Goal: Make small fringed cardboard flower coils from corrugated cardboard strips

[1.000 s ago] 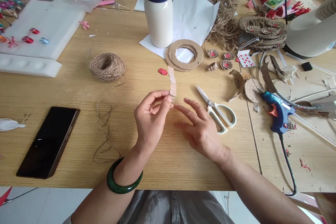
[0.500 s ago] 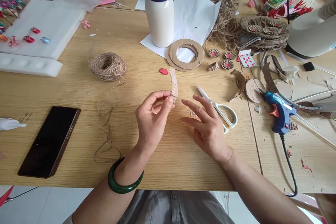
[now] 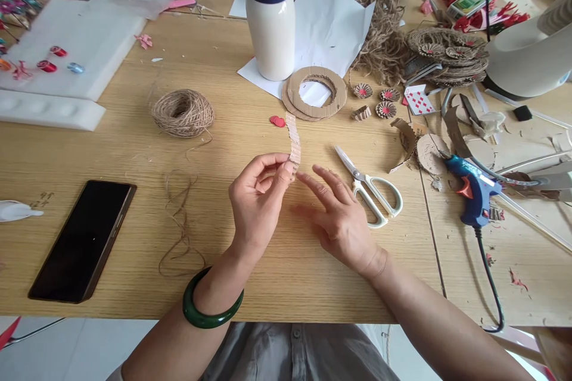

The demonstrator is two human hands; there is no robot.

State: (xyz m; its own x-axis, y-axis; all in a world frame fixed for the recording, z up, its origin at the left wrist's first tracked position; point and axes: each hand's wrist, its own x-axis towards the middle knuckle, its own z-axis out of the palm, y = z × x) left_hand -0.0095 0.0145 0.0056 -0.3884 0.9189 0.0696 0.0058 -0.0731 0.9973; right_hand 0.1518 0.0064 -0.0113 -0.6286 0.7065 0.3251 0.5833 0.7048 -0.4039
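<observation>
Between the thumb and fingertips of my left hand [image 3: 259,202] is the lower end of a narrow corrugated cardboard strip [image 3: 293,136], which stretches away from me with a slight curve. My right hand [image 3: 337,214] hovers just right of it, fingers spread and holding nothing; some of its fingers are blurred. Beside that hand lie white-handled scissors [image 3: 369,187], blades pointing away to the left. Small red paper discs [image 3: 277,121] lie just left of the strip's far end. Beyond them rest stacked cardboard rings [image 3: 292,92] and several pleated cardboard rosettes [image 3: 386,109] with red centres.
A white bottle [image 3: 270,30] stands at the back on white paper [image 3: 330,36]. Left are a twine ball [image 3: 182,113] with a loose tail and a black phone [image 3: 83,241]. A blue glue gun [image 3: 473,190] with its cord lies right, near cardboard scraps [image 3: 404,143].
My right hand has moved left and slightly down, closer to the strip, uncovering more of the scissors' handles. My left hand keeps its pinch on the strip almost in place.
</observation>
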